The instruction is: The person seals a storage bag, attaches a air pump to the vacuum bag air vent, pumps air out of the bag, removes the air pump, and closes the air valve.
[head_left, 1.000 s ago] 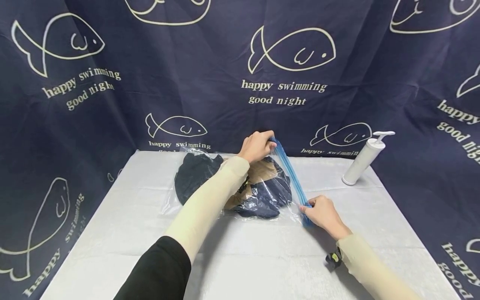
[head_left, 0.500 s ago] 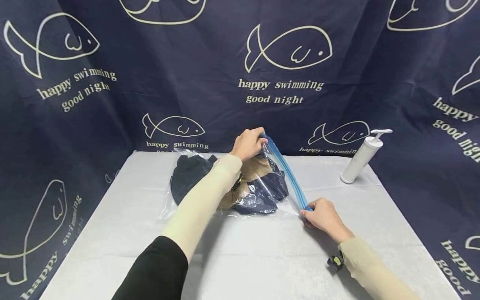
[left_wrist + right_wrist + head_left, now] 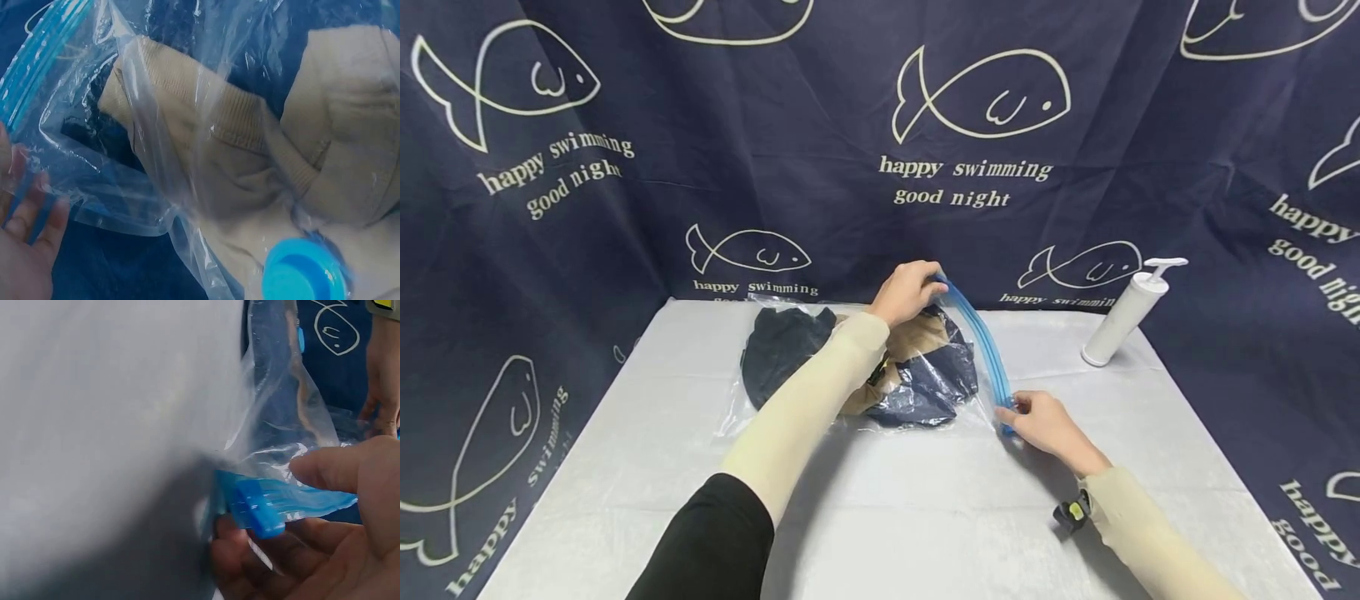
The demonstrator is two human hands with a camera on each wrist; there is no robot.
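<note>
A clear vacuum storage bag [image 3: 733, 412] lies on the table with folded clothes inside: a black garment [image 3: 781, 354], a tan one [image 3: 917, 335] and a navy one [image 3: 917, 392]. Its blue zip strip [image 3: 983, 337] runs in a curve along the right end. At the far corner my left hand [image 3: 906, 293] grips the strip. My right hand [image 3: 1048, 425] pinches the near end, thumb above and fingers beneath. A blue zip slider [image 3: 259, 509] sits on the strip beside those fingers in the right wrist view. The left wrist view shows a blue round valve [image 3: 303, 272] on the bag.
A white hand pump [image 3: 1123, 321] stands upright at the back right of the white-covered table [image 3: 910, 517]. Directly behind the table hangs a dark blue fish-print curtain [image 3: 827, 167], which also closes off both sides.
Half a second ago the zip strip was pulled straight; now it bows outward. My left hand went left, then came back to the right. My right hand keeps to the near end.
</note>
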